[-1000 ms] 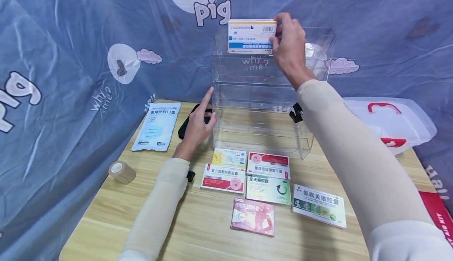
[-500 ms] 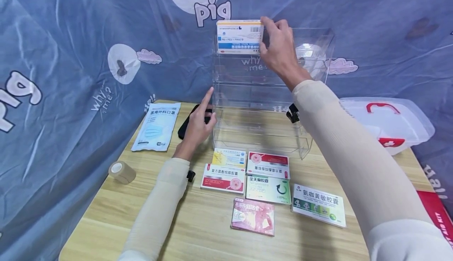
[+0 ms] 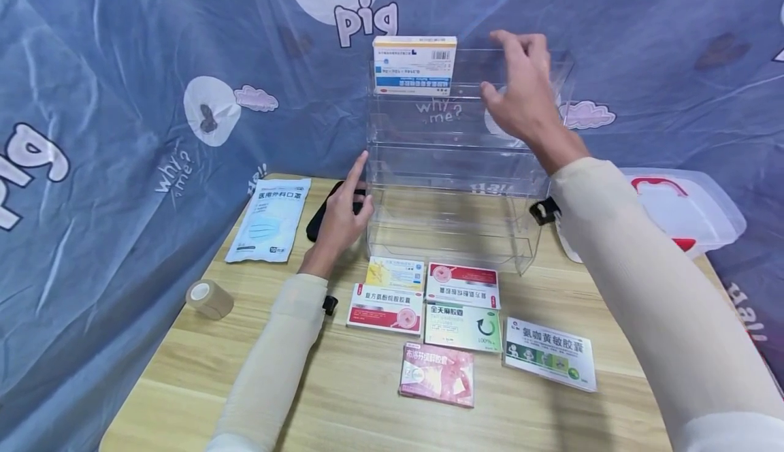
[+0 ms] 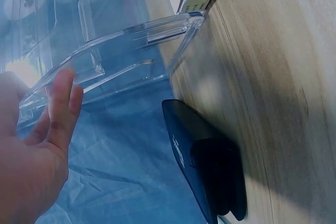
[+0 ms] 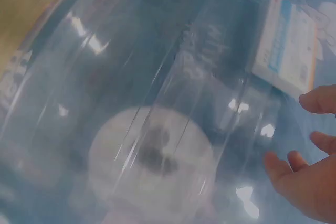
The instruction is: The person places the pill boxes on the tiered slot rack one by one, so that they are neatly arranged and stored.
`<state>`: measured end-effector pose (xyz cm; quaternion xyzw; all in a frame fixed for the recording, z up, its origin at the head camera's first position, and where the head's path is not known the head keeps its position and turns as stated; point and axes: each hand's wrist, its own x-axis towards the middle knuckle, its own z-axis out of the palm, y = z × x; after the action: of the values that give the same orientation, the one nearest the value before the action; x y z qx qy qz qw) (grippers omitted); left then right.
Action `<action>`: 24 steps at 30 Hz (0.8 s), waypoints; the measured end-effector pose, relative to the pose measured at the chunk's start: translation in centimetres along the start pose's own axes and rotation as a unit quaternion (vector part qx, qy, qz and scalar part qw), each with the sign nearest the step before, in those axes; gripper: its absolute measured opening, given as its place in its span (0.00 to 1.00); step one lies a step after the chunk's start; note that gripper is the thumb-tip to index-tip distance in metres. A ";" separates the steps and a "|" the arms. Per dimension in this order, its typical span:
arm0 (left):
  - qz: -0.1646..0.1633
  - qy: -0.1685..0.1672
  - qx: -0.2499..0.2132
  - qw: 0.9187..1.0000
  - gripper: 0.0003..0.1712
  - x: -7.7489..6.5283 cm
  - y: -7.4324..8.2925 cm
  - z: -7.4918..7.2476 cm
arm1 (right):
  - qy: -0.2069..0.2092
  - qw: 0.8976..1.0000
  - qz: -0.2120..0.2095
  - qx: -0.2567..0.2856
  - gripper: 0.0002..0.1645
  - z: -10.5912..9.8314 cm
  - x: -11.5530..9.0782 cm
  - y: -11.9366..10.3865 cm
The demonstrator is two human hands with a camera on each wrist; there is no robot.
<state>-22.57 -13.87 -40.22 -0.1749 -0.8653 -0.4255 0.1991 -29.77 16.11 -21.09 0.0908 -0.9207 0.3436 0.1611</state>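
A white medicine box [image 3: 414, 66] with blue and yellow bands stands upright in the top tier, at the left end, of a clear acrylic rack [image 3: 453, 166]. To the right of the box, apart from it, my right hand [image 3: 525, 91] hovers before the top tier with fingers spread and nothing in them. The right wrist view shows the same medicine box [image 5: 286, 45] beyond the fingertips. At the rack's left side my left hand [image 3: 344, 214] is held with straight fingers, its index fingertip against the clear side wall [image 4: 126, 38].
Several medicine boxes lie before the rack, among them a pink box [image 3: 437, 374], a green box [image 3: 463, 327] and a white-green box [image 3: 550, 354]. Left are a mask packet [image 3: 268, 220], a tape roll [image 3: 210, 299] and a black case [image 4: 202, 156]. A clear first-aid bin [image 3: 686, 210] stands right.
My right hand slid the white-blue box left along the top tier, let go of it and drew back to the right. The left hand has stayed in place.
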 end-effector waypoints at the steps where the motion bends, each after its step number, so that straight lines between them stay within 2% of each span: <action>1: 0.001 0.000 0.000 1.000 0.47 0.0 0.0 0.0 | 0.005 1.000 0.002 0.002 0.43 -0.4 -0.6 0.6; 6: 0.000 -0.003 0.000 1.000 0.47 0.1 0.0 0.0 | 0.024 0.999 0.017 0.014 0.39 -2.0 -4.4 4.1; 10: -0.003 0.001 -0.003 1.000 0.47 0.1 -0.1 -0.1 | 0.044 0.999 0.010 0.013 0.38 -2.5 -8.0 7.2; 13: -0.004 0.006 -0.004 1.000 0.48 0.2 -0.2 -0.2 | 0.043 0.999 0.012 0.000 0.37 -2.7 -10.5 9.2; 16: -0.005 0.006 -0.004 1.000 0.47 0.2 -0.3 -0.3 | 0.023 1.000 0.012 -0.008 0.36 -2.8 -13.2 11.3; 19: -0.002 0.004 -0.003 1.000 0.47 0.2 -0.3 -0.2 | -0.039 0.999 0.004 0.006 0.35 -2.8 -16.1 13.7; 21: 0.002 0.004 -0.005 1.000 0.47 0.2 -0.3 0.0 | -0.100 0.995 0.005 0.020 0.33 -2.8 -18.3 15.4; 24: 0.003 0.005 -0.010 1.000 0.47 0.2 -0.3 0.2 | -0.214 0.975 0.035 0.042 0.32 -2.5 -21.5 17.6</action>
<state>-22.87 -13.88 -40.43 -0.1778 -0.8594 -0.4343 0.2030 -14.00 32.14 -37.61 0.1365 -0.9214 0.3596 -0.0558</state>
